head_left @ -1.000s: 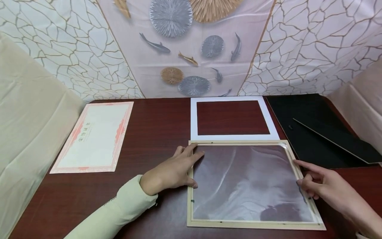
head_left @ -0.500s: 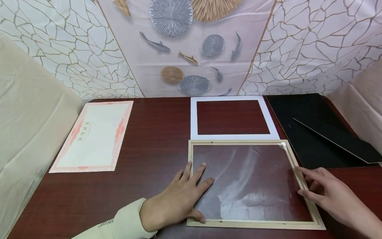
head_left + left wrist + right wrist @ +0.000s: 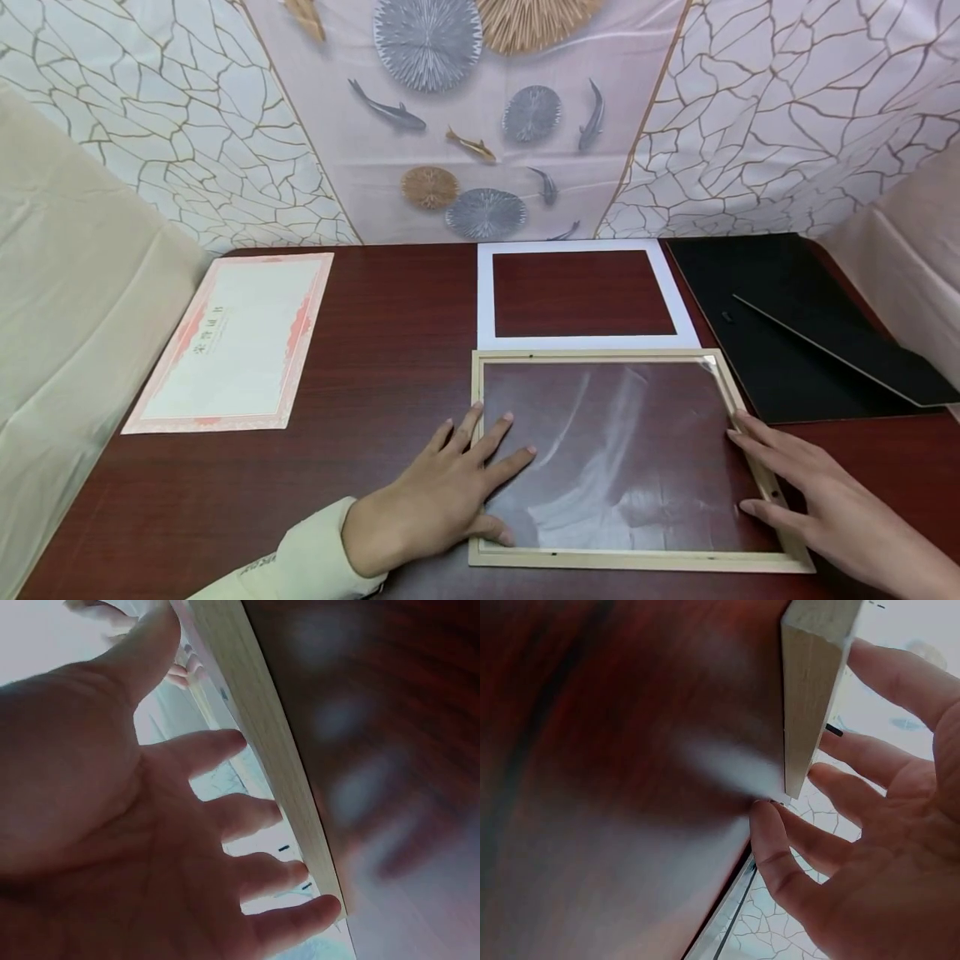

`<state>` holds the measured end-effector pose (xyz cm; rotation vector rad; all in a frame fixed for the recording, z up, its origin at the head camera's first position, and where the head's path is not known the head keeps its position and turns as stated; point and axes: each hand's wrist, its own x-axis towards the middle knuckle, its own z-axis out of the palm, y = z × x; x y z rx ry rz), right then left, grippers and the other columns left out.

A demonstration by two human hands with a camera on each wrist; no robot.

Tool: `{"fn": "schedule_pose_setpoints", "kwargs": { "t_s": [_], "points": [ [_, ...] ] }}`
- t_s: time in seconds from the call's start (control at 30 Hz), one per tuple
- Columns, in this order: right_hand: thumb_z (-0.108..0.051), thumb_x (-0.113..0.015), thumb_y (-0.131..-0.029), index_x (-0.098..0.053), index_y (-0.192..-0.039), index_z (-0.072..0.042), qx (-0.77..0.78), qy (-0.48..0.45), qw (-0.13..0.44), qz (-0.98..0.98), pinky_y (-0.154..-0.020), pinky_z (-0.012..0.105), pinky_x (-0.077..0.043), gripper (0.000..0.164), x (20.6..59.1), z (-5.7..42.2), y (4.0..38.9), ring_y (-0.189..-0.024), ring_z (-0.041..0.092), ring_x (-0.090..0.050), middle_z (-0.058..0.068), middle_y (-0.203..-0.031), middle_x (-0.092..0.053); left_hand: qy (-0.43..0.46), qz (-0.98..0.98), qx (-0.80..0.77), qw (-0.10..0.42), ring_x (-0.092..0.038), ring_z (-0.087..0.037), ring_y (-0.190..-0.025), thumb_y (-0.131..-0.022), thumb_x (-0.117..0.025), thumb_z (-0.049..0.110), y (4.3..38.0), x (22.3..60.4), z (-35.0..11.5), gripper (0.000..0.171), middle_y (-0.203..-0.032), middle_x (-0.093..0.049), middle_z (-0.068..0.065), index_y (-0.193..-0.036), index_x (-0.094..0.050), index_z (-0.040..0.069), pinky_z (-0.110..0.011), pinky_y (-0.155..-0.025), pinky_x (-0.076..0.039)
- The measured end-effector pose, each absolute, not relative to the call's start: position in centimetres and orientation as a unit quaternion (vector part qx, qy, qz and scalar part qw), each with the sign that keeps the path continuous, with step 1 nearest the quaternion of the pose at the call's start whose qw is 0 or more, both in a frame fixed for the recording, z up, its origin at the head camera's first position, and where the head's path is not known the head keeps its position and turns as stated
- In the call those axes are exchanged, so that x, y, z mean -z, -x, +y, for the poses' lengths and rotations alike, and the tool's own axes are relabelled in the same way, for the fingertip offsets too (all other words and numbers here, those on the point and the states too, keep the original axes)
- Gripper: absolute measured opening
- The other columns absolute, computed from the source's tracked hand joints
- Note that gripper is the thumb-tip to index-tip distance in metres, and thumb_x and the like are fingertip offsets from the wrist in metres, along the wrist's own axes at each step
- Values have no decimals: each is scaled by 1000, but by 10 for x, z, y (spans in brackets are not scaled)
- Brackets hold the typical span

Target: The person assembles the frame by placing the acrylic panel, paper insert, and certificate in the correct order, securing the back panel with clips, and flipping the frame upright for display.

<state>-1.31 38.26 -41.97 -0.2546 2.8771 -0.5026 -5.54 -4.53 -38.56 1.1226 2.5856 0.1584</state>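
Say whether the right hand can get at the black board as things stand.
Probably yes: nothing visible blocks the right hand from the black board, though a raised black piece overlies part of it.

Wood frame (image 3: 637, 562) flat (w/ clr sheet (image 3: 622, 458))

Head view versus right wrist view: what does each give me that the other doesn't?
Only the head view: the left hand, spread at the near left of the frame, and the pink-bordered sheet at the table's left.

Only the right wrist view: the palm side of the right hand, and a close look at the outer side face of the wooden frame.

Both: the right hand, the frame, the dark red table and the crack-patterned cloth.
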Motion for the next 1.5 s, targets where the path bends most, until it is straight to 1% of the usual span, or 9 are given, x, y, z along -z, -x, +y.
{"fn": "schedule_pose_setpoints", "kwargs": {
  "t_s": [0.13, 0.23, 0.43, 0.63, 0.77, 0.9, 1.17, 1.37, 1.5],
  "points": [
    [-25, -86, -85, -48, -153, 2, 170, 80, 116, 975, -96, 75, -39, 83, 419, 382, 13, -137, 56, -37, 34, -162, -35, -410, 899, -37, 146, -23, -47, -159, -79, -75, 69, 56, 386, -46, 99, -173, -29, -12, -163, -39, 31, -64, -119, -38],
    [-25, -86, -85, -48, -153, 1, 170, 78, 116, 976, -95, 76, -39, 83, 419, 382, 13, -136, 56, -37, 34, -162, -35, -418, 896, -42, 143, -25, -49, -158, -78, -77, 66, 57, 387, -47, 98, -172, -31, -12, -162, -41, 30, -64, -118, -40],
    [-28, -86, -86, -46, -155, 0, 178, 78, 119, 974, -96, 77, -37, 85, 422, 384, 13, -138, 56, -34, 33, -164, -32, -418, 895, -67, 145, -29, -47, -157, -82, -75, 59, 59, 386, -49, 89, -172, -32, -10, -161, -44, 32, -63, -116, -42],
    [-30, -85, -86, -45, -157, -3, 185, 83, 117, 972, -97, 76, -35, 86, 424, 387, 12, -139, 55, -34, 29, -168, -30, -413, 896, -68, 147, -29, -42, -158, -89, -70, 53, 65, 383, -52, 76, -172, -33, -6, -159, -47, 34, -59, -114, -45],
    [-31, -85, -86, -44, -158, -3, 185, 79, 120, 972, -97, 77, -35, 86, 425, 387, 12, -140, 55, -33, 28, -168, -29, -410, 894, -96, 155, -33, -43, -156, -92, -74, 42, 70, 380, -54, 70, -169, -38, -5, -156, -52, 27, -60, -109, -49],
    [-30, -84, -87, -45, -158, -5, 193, 81, 111, 971, -98, 76, -33, 85, 426, 388, 10, -140, 54, -32, 26, -169, -29, -393, 893, -134, 172, -34, -39, -157, -92, -79, 32, 75, 379, -57, 68, -168, -41, -5, -154, -54, 21, -62, -109, -49],
    [-27, -84, -87, -44, -158, -5, 195, 85, 106, 971, -98, 74, -33, 85, 430, 388, 7, -141, 53, -32, 24, -170, -27, -374, 895, -164, 177, -36, -32, -157, -89, -83, 31, 80, 382, -58, 70, -166, -44, -8, -152, -56, 14, -63, -108, -49],
    [-26, -85, -86, -45, -157, -5, 193, 89, 94, 973, -97, 74, -33, 84, 428, 388, 9, -139, 54, -33, 24, -171, -27, -371, 887, -194, 194, -34, -32, -158, -95, -77, 19, 86, 381, -62, 61, -167, -42, -9, -151, -55, 11, -62, -115, -44],
    [-27, -85, -87, -45, -158, -5, 195, 88, 98, 972, -97, 74, -33, 84, 428, 387, 9, -140, 54, -32, 24, -171, -26, -360, 887, -211, 197, -35, -29, -158, -97, -74, 14, 86, 383, -64, 56, -166, -43, -10, -150, -56, 10, -62, -115, -43]
  ]
}}
